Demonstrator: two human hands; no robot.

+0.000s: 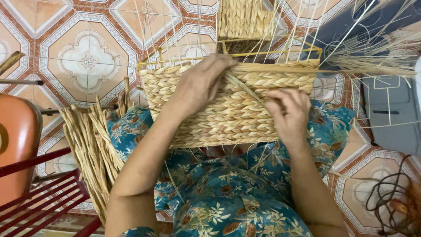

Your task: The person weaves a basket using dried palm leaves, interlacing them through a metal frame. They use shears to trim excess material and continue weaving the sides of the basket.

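Two hands work the basket (228,109) on your lap: left hand (199,85) pressed flat on its top edge, right hand (289,114) pinching a strand (245,87). It looks light, stiff-framed; grip the wire rim (272,53).

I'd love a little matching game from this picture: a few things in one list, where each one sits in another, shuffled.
Things:
1. left hand
2. right hand
3. bundle of straw ropes
4. tangled cord

Places:
A. on the tiled floor, bottom right corner of the view
B. laid over the top edge of the woven basket
C. beside the person's left knee
D. on the basket's front wall, fingers pinching a straw strand

Pairs: 1-B, 2-D, 3-C, 4-A
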